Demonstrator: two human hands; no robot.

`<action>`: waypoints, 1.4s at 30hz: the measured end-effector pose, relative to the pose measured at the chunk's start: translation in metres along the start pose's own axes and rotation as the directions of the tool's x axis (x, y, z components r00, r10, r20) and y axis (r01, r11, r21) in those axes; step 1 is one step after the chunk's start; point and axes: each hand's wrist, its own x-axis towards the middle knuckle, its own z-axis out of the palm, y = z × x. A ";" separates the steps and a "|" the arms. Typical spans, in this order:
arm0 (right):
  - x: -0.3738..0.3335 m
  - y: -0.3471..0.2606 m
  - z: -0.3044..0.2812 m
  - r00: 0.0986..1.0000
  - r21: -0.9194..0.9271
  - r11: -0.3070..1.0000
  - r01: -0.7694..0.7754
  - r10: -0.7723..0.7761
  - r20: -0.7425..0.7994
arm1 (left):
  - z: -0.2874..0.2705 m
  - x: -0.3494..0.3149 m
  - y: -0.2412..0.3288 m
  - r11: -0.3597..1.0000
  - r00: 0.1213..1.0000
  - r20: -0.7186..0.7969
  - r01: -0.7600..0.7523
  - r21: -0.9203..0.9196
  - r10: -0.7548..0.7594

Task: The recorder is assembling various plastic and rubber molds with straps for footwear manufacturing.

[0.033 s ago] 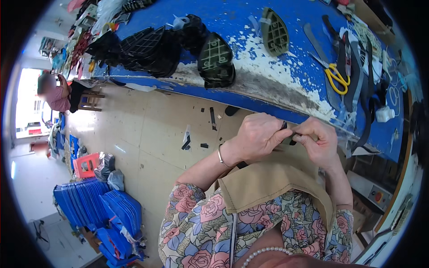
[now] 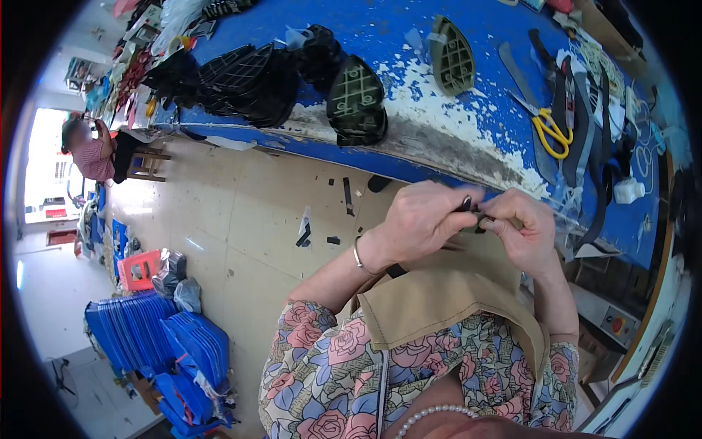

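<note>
As 2 hands (image 2: 424, 223) (image 2: 523, 233) pinch small dark material (image 2: 466, 204), blue table (image 2: 373, 29) just beyond

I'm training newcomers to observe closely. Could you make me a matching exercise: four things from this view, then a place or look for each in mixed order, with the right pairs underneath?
Things
1. Scissors
2. Dark piece
3. Bangle
4. Necklace

Places or looks
A. Around the left wrist
B. Yellow-handled, on the blue table
C. Made of white beads
D. Between the left hand and right hand

Right pairs: 1-B, 2-D, 3-A, 4-C
</note>
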 end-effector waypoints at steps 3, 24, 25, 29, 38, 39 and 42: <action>0.038 -0.003 -0.001 0.983 -0.180 0.969 0.170 -0.181 -0.042 | -0.027 0.011 -0.011 0.989 0.887 -0.442 -0.145 0.007 0.133; 0.100 0.037 0.070 0.880 -0.306 0.899 0.314 -0.396 -0.263 | 0.028 -0.043 -0.046 0.940 0.960 -0.176 0.158 -0.302 -0.218; 0.084 0.045 0.064 0.877 -0.329 0.899 0.289 -0.386 -0.286 | 0.030 -0.037 -0.046 0.940 0.966 -0.162 0.142 -0.310 -0.200; 0.022 0.072 0.050 0.937 -0.048 0.980 -0.191 0.168 -0.305 | 0.032 -0.012 -0.042 0.950 0.988 -0.078 0.107 -0.292 -0.136; -0.048 0.091 0.017 0.715 0.358 0.828 -0.432 0.556 -0.423 | 0.059 0.036 -0.041 0.955 0.991 -0.117 0.035 -0.296 -0.072; -0.046 0.090 0.015 0.710 0.382 0.816 -0.434 0.571 -0.412 | 0.053 0.035 -0.039 0.960 0.987 -0.132 0.047 -0.275 -0.087; -0.017 0.089 0.011 0.795 0.418 0.844 -0.337 0.493 -0.353 | 0.028 0.035 -0.029 0.983 0.875 -0.454 -0.186 0.000 0.165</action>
